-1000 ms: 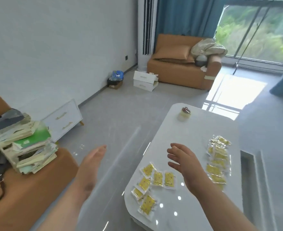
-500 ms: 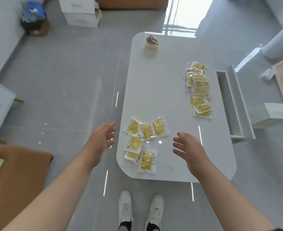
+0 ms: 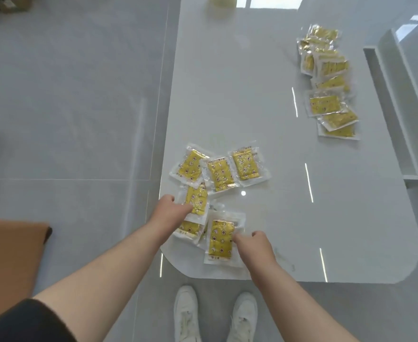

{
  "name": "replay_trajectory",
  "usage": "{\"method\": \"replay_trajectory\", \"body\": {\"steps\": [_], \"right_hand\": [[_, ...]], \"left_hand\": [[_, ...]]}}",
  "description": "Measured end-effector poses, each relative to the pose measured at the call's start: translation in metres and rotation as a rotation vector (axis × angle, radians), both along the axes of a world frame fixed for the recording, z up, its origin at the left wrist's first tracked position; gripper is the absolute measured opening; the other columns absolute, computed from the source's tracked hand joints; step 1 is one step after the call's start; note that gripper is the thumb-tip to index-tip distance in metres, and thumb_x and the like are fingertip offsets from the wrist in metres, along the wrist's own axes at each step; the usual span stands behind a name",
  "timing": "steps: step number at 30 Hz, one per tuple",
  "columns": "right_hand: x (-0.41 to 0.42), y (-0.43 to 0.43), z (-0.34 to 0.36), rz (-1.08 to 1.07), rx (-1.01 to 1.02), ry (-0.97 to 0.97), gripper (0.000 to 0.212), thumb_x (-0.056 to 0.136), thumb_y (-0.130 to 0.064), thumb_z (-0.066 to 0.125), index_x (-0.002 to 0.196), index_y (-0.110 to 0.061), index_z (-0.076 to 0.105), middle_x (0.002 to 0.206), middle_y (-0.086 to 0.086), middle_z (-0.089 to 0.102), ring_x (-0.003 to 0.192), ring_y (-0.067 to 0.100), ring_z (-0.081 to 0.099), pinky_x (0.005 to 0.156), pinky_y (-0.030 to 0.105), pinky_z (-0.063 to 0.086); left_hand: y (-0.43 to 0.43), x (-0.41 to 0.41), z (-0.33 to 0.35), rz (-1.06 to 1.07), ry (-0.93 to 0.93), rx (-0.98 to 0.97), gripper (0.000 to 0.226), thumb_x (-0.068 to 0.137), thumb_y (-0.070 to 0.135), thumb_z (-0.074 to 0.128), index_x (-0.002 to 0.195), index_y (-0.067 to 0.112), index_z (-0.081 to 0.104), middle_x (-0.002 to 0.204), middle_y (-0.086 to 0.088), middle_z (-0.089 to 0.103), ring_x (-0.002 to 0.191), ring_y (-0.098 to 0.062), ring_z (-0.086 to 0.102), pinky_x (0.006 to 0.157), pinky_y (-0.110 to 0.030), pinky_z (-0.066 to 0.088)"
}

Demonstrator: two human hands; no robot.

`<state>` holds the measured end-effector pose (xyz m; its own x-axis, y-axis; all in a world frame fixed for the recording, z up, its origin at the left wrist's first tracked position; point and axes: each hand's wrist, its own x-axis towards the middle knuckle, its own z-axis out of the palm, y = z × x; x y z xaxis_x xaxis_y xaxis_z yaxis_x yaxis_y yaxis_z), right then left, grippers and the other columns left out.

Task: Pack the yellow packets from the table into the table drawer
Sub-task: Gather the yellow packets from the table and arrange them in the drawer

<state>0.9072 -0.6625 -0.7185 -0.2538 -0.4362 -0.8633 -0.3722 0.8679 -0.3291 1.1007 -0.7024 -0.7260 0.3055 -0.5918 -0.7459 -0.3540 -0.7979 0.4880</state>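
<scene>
Several yellow packets in clear wrap lie in a near cluster (image 3: pixel 220 172) on the white table (image 3: pixel 264 107), and a second row of yellow packets (image 3: pixel 328 82) runs along the table's right side. My left hand (image 3: pixel 172 209) pinches the lower corner of one packet (image 3: pixel 197 198) in the near cluster. My right hand (image 3: pixel 254 245) closes on the right edge of the nearest packet (image 3: pixel 220 239). Another packet (image 3: pixel 187 228) lies partly under my left hand. The open white drawer (image 3: pixel 395 104) sticks out from the table's right edge.
A pale yellow roll (image 3: pixel 221 3) stands at the table's far end. An orange sofa corner (image 3: pixel 10 253) sits to my left on the grey tiled floor. My white shoes (image 3: pixel 215 314) stand at the table's near edge.
The camera has tilted down and moved closer to the table. Both hands have dropped from hovering onto the near cluster, and each now grips a packet.
</scene>
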Motion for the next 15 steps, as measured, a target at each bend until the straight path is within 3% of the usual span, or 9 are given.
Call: {"method": "replay_trajectory", "body": {"steps": [3,5,8,12,15], "right_hand": [[0.009,0.003,-0.027,0.081,-0.018,0.146,0.046,0.085,-0.039,0.06,0.109,-0.005,0.043,0.101,0.005,0.058,0.091,0.025,0.06,0.073,0.034,0.049],[0.013,0.004,-0.035,0.102,-0.065,0.209,0.049,0.082,-0.047,0.065,0.105,-0.009,0.043,0.105,0.005,0.058,0.098,0.029,0.06,0.078,0.036,0.052],[0.017,0.005,-0.042,0.083,-0.116,0.231,0.052,0.081,-0.051,0.069,0.102,-0.014,0.038,0.107,0.004,0.057,0.103,0.03,0.059,0.082,0.037,0.052],[0.021,0.005,-0.053,0.043,-0.128,0.199,0.041,0.078,-0.051,0.072,0.091,-0.016,0.054,0.096,0.0,0.064,0.088,0.023,0.063,0.073,0.033,0.053],[0.018,0.006,-0.055,0.023,-0.172,0.141,0.027,0.085,-0.039,0.073,0.078,-0.02,0.056,0.081,-0.003,0.065,0.07,0.013,0.06,0.054,0.025,0.041]], "left_hand": [[-0.006,-0.004,-0.025,-0.097,-0.168,0.009,0.066,0.085,0.038,0.065,0.138,0.007,0.043,0.13,-0.01,0.053,0.106,-0.026,0.054,0.084,-0.035,0.048],[-0.01,-0.006,-0.036,-0.162,-0.277,-0.006,0.057,0.08,0.05,0.067,0.118,0.01,0.051,0.12,-0.01,0.055,0.104,-0.029,0.056,0.08,-0.037,0.05],[-0.016,-0.008,-0.041,-0.163,-0.318,-0.039,0.057,0.075,0.054,0.072,0.108,0.013,0.05,0.106,-0.006,0.056,0.098,-0.029,0.058,0.074,-0.036,0.05],[-0.017,-0.005,-0.048,-0.093,-0.223,-0.026,0.044,0.077,0.041,0.076,0.102,0.014,0.053,0.097,-0.005,0.062,0.087,-0.027,0.063,0.078,-0.045,0.057],[-0.014,0.0,-0.052,-0.028,-0.113,-0.043,0.033,0.075,0.032,0.079,0.095,0.014,0.06,0.094,-0.006,0.067,0.083,-0.027,0.067,0.076,-0.048,0.059]]}}
